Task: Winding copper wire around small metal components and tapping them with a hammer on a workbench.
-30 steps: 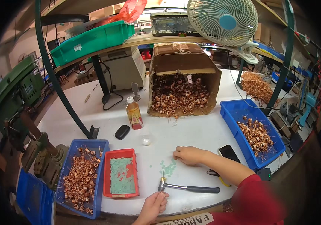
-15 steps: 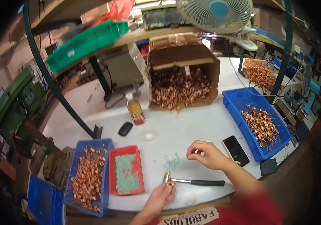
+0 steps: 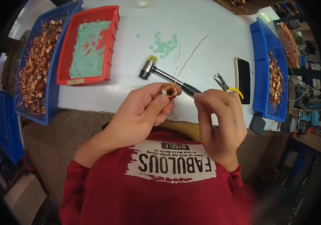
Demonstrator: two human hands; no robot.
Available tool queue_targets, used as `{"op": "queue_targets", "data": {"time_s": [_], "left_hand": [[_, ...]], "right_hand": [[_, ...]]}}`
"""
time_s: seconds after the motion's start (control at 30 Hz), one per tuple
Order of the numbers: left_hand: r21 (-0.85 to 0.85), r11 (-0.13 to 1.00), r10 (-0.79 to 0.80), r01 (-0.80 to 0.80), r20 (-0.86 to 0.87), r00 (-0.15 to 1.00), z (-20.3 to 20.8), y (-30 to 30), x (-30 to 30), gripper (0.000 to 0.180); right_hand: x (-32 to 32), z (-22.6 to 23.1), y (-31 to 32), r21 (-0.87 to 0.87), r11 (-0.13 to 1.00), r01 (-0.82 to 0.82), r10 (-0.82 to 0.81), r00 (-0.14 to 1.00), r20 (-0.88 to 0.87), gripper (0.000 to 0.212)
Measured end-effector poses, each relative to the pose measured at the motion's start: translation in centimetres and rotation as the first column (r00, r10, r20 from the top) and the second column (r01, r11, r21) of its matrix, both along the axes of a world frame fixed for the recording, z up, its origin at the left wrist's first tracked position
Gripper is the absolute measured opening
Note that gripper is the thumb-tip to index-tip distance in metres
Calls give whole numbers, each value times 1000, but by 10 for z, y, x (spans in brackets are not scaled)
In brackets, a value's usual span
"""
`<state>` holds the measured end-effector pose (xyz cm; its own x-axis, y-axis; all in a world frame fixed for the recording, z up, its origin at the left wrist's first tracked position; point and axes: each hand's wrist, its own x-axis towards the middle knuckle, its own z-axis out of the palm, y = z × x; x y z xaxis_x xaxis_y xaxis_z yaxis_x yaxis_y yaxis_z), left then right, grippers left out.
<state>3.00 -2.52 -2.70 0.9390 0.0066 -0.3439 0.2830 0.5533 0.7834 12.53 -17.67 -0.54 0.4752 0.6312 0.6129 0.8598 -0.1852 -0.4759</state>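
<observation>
My left hand (image 3: pixel 130 114) pinches a small copper-wound ring coil (image 3: pixel 169 91) between thumb and fingers, near the table's front edge. Two long wire ends rise from the coil, leaning away from me. To the right, my right hand (image 3: pixel 224 122) is closed, thumb and fingertips brought together; whatever lies between them, if anything, is too small to make out. Behind both hands lies a hammer (image 3: pixel 170 77) with a yellow-and-black head, its dark grip reaching toward my right fingertips. Small green squares (image 3: pixel 164 47) are scattered beyond it.
At left, a red tray (image 3: pixel 113 37) holds green squares beside a blue bin (image 3: pixel 52 88) of copper coils. Yellow-handled pliers (image 3: pixel 224 83) and a phone (image 3: pixel 244 77) lie at right, next to another blue bin (image 3: pixel 259 67) of coils. A small black box (image 3: pixel 257 123) sits by its near end.
The view has tipped down toward my lap. My right hand has come nearer to me, down beside the hammer's grip. The coil stays in my left hand.
</observation>
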Motion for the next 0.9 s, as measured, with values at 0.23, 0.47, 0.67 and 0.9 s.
{"op": "queue_targets", "data": {"time_s": [0.23, 0.47, 0.67, 0.9], "left_hand": [[139, 990, 7, -10, 23, 1000, 1, -6, -4, 27], [221, 975, 0, -20, 90, 996, -3, -10, -8, 31], [256, 967, -42, 12, 116, 992, -2, -6, -3, 33], [514, 852, -27, -104, 241, 970, 1, -3, -14, 35]], "right_hand": [[-10, -10, -5, -123, 991, -58, 103, 909, 404, 17], [-17, -14, 1, -87, 993, -78, 108, 899, 424, 14], [-12, -14, 6, -135, 990, -43, 98, 897, 432, 15], [-20, 9, 12, -306, 947, -99, 202, 924, 326, 25]]}}
